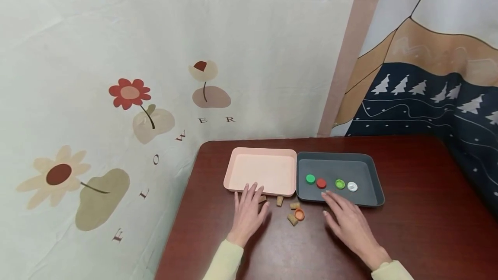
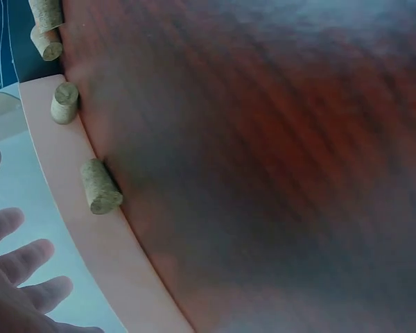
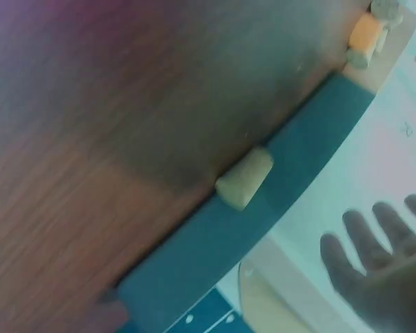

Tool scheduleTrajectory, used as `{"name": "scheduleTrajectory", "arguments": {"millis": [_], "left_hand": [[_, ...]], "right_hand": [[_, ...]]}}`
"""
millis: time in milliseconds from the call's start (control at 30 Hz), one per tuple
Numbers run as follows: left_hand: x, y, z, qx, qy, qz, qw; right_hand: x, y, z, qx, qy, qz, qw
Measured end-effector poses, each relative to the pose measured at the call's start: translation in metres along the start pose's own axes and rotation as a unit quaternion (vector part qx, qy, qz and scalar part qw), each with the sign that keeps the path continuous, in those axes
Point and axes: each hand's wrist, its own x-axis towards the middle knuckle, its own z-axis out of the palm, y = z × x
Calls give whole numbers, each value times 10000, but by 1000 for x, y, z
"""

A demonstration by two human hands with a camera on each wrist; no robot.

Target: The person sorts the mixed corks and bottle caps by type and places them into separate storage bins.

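My left hand (image 1: 247,211) hovers over the table near the front edge of the pink tray (image 1: 260,151), fingers spread and holding nothing. One cork (image 1: 262,199) lies beside its fingers, and another cork (image 1: 279,201) stands slightly to the right. Further right, two corks (image 1: 292,219) lie around an orange bottle cap (image 1: 299,214). My right hand (image 1: 349,224), also holding nothing, is in front of the dark grey tray (image 1: 363,172) with fingers extended. In the right wrist view a single cork (image 3: 244,178) sits by that tray's front side.
Inside the grey tray lie a green cap (image 1: 310,179), a red cap (image 1: 320,183), a light green cap (image 1: 340,184) and a white cap (image 1: 352,186). Both trays stand side by side toward the back of the dark red wooden table (image 1: 416,176). A printed curtain (image 1: 272,55) hangs behind.
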Motion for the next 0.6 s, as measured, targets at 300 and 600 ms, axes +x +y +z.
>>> {"name": "scheduleTrajectory", "arguments": {"millis": [300, 600], "left_hand": [[-7, -5, -1, 74, -85, -154, 9998], [-12, -9, -1, 0, -458, -420, 9981]], "right_hand": [[1, -27, 22, 82, -986, -219, 9949], [4, -41, 39, -135, -1589, -371, 9865]]}}
